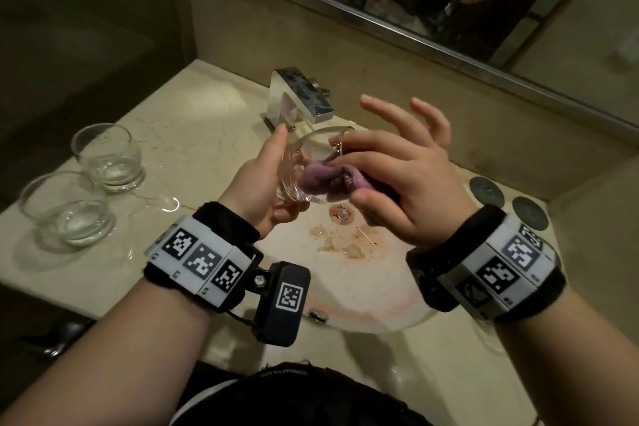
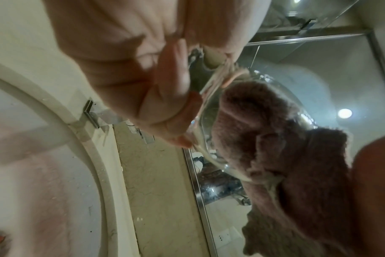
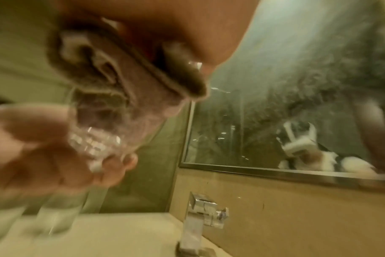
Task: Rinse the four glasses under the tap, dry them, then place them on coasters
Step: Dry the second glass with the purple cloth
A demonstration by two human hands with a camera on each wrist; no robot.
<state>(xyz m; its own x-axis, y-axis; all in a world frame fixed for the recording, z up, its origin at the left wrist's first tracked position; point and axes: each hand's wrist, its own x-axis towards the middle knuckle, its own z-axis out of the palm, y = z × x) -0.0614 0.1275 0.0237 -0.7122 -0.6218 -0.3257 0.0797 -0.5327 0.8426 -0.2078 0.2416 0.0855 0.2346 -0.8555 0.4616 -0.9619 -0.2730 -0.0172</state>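
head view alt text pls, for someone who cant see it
Over a stained sink, the left hand holds a clear glass tilted while the right hand pushes a purple cloth into it. Two more glasses stand on the wet counter to the left; two dark coasters lie to the right.

Clear glass (image 1: 301, 162) tilted above sink, purple cloth (image 1: 328, 180) inside.

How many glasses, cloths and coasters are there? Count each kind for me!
Glasses: 3, one held and two on the counter
Purple cloths: 1
Dark coasters: 2
Total: 6
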